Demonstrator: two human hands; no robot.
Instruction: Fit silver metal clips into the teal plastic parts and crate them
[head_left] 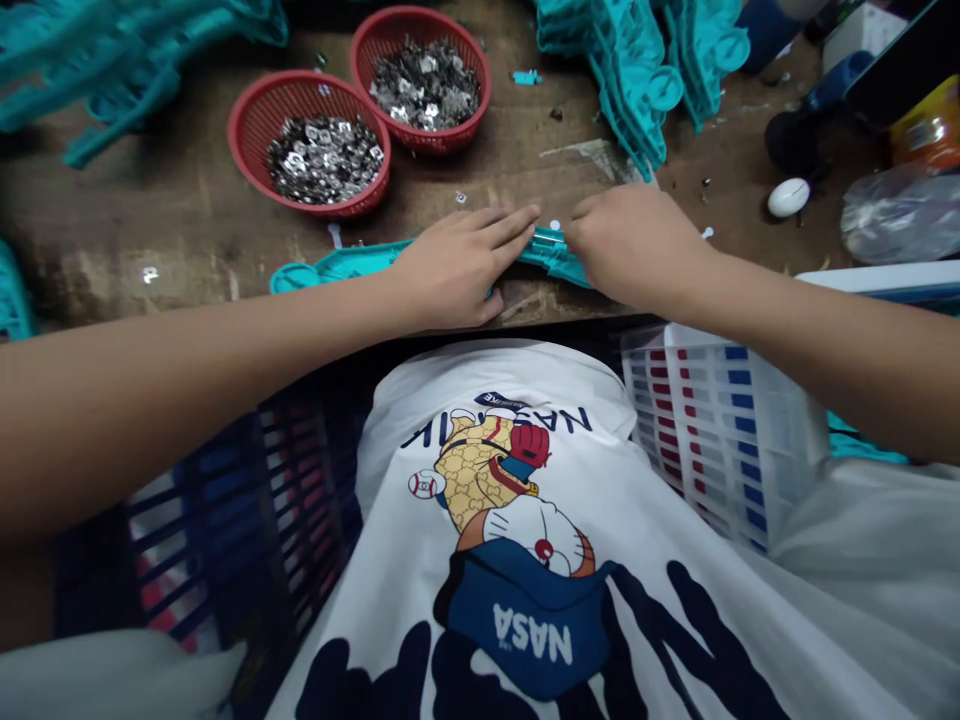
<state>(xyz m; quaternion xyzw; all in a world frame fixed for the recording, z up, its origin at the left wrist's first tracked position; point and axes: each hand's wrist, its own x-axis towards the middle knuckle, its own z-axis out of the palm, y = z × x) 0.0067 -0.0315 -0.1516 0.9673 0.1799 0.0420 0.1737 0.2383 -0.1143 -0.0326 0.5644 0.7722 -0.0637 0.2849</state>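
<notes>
A long teal plastic part point(360, 262) lies along the front edge of the wooden table. My left hand point(461, 262) rests flat on its middle, fingers stretched out toward the right. At the part's right section, my right hand point(634, 240) is closed, its fingers curled down against the plastic; whatever it may grip is hidden. Between the two hands a thin shiny strip shows on the part. Just behind stand two red baskets of small metal pieces, one nearer point(244, 155) and one farther back point(483, 85).
Teal parts are heaped at the back left point(142, 60) and back right point(622, 70). On the right are a white oval object point(788, 197) and a clear plastic bag point(900, 215). A white plastic basket point(705, 430) stands below the table edge.
</notes>
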